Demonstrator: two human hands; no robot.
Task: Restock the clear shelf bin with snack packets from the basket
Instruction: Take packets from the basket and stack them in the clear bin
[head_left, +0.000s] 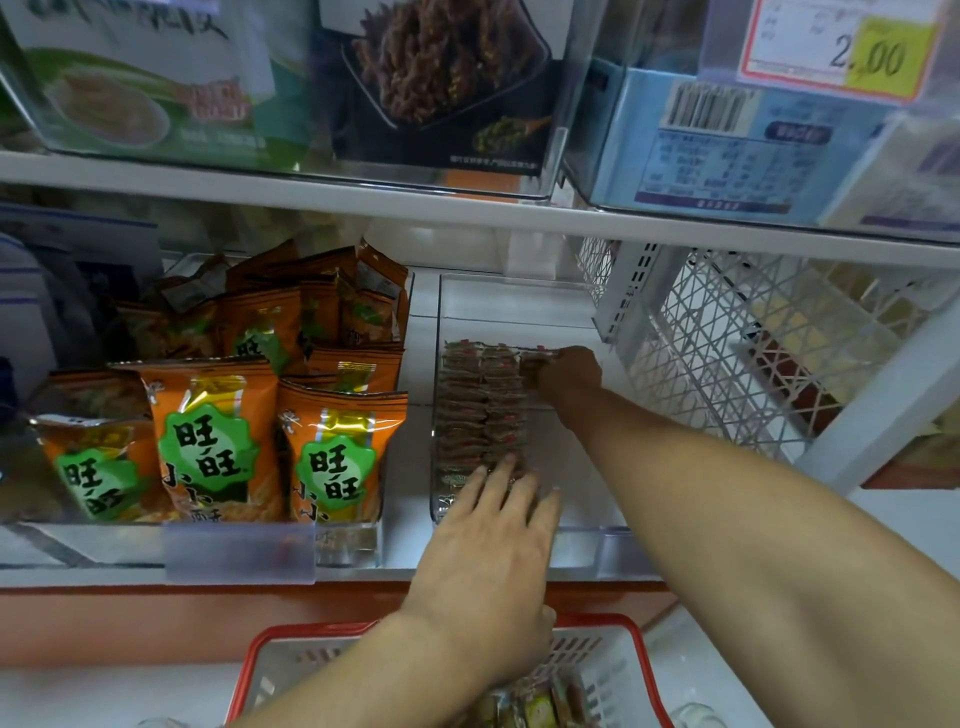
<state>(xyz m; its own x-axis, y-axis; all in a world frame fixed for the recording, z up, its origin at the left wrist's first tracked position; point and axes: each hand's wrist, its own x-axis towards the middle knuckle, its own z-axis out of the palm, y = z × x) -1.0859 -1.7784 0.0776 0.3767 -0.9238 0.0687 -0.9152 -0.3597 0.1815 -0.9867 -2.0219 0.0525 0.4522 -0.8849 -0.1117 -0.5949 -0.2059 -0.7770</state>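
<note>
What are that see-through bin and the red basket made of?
The see-through shelf bin looks like hard, glossy clear plastic: the shelf shows through its walls and the rim catches light. The red-rimmed basket seems to be moulded plastic, with pale slotted walls and a smooth rim. Neither can be confirmed by sight alone.

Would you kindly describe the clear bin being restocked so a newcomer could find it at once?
Look at the middle shelf, right of the orange snack bags. The clear bin sits just above the red basket. Unlike its neighbours, it holds small brown packets in neat rows, with its right side bare.
</note>
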